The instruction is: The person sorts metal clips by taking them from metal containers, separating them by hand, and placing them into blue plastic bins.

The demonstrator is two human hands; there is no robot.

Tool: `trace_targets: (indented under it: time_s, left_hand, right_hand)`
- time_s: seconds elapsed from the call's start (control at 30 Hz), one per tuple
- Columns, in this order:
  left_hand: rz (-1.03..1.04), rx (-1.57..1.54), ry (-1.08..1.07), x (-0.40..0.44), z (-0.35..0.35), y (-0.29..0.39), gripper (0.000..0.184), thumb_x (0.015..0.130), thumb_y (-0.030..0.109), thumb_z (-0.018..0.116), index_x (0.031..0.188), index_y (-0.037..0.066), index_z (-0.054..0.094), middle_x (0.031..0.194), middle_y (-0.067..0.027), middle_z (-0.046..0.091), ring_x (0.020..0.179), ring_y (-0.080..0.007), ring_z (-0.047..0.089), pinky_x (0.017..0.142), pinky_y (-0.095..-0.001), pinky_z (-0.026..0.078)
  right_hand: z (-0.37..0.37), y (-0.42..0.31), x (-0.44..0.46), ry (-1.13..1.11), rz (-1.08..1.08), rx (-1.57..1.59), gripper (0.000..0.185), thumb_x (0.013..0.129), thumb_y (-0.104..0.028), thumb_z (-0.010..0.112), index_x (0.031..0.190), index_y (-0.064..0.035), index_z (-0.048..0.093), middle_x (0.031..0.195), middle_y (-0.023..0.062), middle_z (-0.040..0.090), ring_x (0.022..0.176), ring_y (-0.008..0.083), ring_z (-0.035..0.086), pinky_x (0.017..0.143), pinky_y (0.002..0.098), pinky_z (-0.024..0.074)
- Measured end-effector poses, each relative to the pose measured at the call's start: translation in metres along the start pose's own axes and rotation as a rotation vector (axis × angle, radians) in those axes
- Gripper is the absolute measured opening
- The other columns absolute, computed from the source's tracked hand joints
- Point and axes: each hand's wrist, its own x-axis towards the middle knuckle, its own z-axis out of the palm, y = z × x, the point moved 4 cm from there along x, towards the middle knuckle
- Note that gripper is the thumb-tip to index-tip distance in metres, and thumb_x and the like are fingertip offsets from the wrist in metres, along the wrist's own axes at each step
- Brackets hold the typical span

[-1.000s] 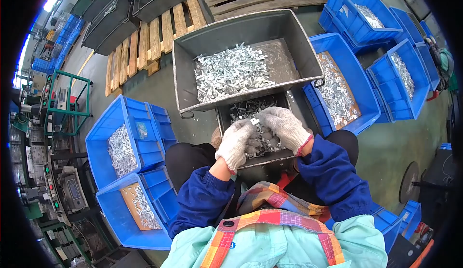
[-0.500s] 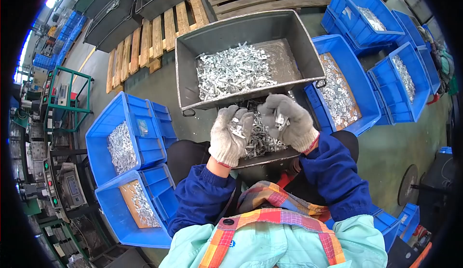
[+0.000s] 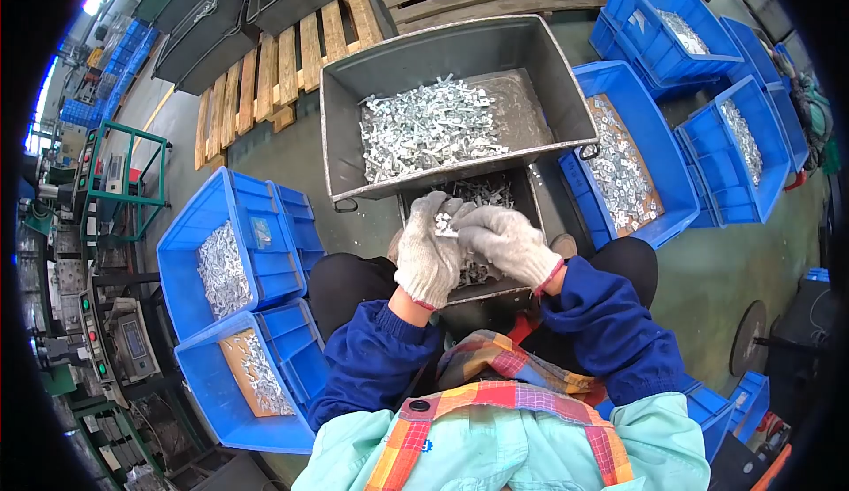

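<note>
Above a lower gray bin (image 3: 500,294) of dark and silvery metal parts, a worker's gloved left hand (image 3: 429,252) curls around small metal pieces (image 3: 445,224), while the gloved right hand (image 3: 508,242) reaches in beside it, fingers drawn together at the same cluster; whether they pinch a piece, one cannot tell. Blue sleeves (image 3: 610,319) cover both forearms, and the bin sits between the worker's knees (image 3: 349,288). Just beyond, a larger gray bin (image 3: 522,106) holds a broad heap of silvery parts (image 3: 429,129). Blue bins flank the worker, two at the left (image 3: 265,270) and others at the right (image 3: 650,129), with metal parts inside, as wooden pallets (image 3: 265,84) lie on the floor (image 3: 305,151) farther out
</note>
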Motion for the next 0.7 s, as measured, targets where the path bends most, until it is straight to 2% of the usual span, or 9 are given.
trace_targets:
  time_s: [0.07, 0.1, 0.3, 0.4, 0.5, 0.6, 0.7]
  left_hand:
    - [0.018, 0.009, 0.028, -0.002, 0.004, 0.001, 0.035, 0.103, 0.030, 0.059, 0.120, 0.000, 0.057, 0.120, -0.0240, 0.060, 0.116, -0.0394, 0.059, 0.103, -0.0519, 0.049]
    - [0.027, 0.013, 0.043, -0.002, 0.004, 0.000, 0.034, 0.103, 0.028, 0.060, 0.121, 0.000, 0.057, 0.120, -0.0240, 0.060, 0.116, -0.0392, 0.059, 0.103, -0.0516, 0.050]
    - [0.005, 0.007, 0.025, -0.002, -0.004, 0.000, 0.029, 0.103, 0.015, 0.058, 0.125, -0.004, 0.056, 0.121, -0.0228, 0.060, 0.113, -0.0364, 0.061, 0.101, -0.0482, 0.053]
    - [0.003, 0.067, 0.034, -0.005, 0.005, -0.001, 0.035, 0.102, 0.023, 0.062, 0.127, -0.002, 0.058, 0.119, -0.0180, 0.062, 0.109, -0.0308, 0.062, 0.097, -0.0440, 0.053]
    - [0.060, 0.627, 0.333, -0.015, 0.013, 0.008, 0.044, 0.098, 0.037, 0.068, 0.124, 0.003, 0.062, 0.114, -0.0126, 0.063, 0.106, -0.0238, 0.061, 0.091, -0.0387, 0.051]
    - [0.115, 0.759, 0.230, -0.009, 0.001, 0.012, 0.052, 0.094, 0.052, 0.069, 0.117, 0.005, 0.066, 0.109, -0.0080, 0.064, 0.100, -0.0176, 0.059, 0.088, -0.0349, 0.049]
    - [0.008, 0.848, 0.307, -0.008, -0.002, 0.016, 0.051, 0.095, 0.054, 0.066, 0.109, 0.004, 0.066, 0.097, -0.0097, 0.066, 0.085, -0.0192, 0.062, 0.079, -0.0353, 0.052]
  right_hand:
    - [-0.009, -0.009, -0.004, -0.010, 0.267, 0.134, 0.030, 0.095, -0.024, 0.062, 0.112, -0.0017, 0.071, 0.090, 0.0088, 0.070, 0.080, 0.0167, 0.066, 0.070, 0.0335, 0.0528]
    - [-0.010, -0.008, -0.005, -0.057, 0.352, 0.213, 0.030, 0.097, -0.025, 0.059, 0.113, -0.0025, 0.071, 0.084, 0.0047, 0.068, 0.074, 0.0117, 0.062, 0.065, 0.0301, 0.0508]
    - [-0.005, -0.004, -0.001, -0.059, 0.150, 0.139, 0.028, 0.100, -0.027, 0.057, 0.109, -0.0037, 0.071, 0.075, 0.0014, 0.064, 0.062, 0.0104, 0.058, 0.053, 0.0288, 0.0463]
    - [-0.006, -0.005, -0.003, -0.078, 0.301, 0.219, 0.029, 0.100, -0.027, 0.060, 0.117, -0.0047, 0.067, 0.072, -0.0007, 0.059, 0.053, 0.0075, 0.053, 0.044, 0.0240, 0.0427]
    - [-0.010, -0.003, -0.006, -0.014, 0.369, 0.263, 0.028, 0.100, -0.028, 0.059, 0.116, -0.0059, 0.068, 0.076, -0.0010, 0.061, 0.056, 0.0071, 0.055, 0.044, 0.0232, 0.0445]
    - [-0.014, -0.014, -0.008, 0.015, 0.399, 0.256, 0.027, 0.101, -0.028, 0.059, 0.114, -0.0060, 0.068, 0.078, -0.0012, 0.061, 0.058, 0.0069, 0.056, 0.045, 0.0229, 0.0459]
    - [-0.014, -0.007, -0.007, -0.003, 0.383, 0.222, 0.027, 0.100, -0.027, 0.057, 0.113, -0.0057, 0.068, 0.081, 0.0022, 0.064, 0.062, 0.0099, 0.058, 0.046, 0.0270, 0.0449]
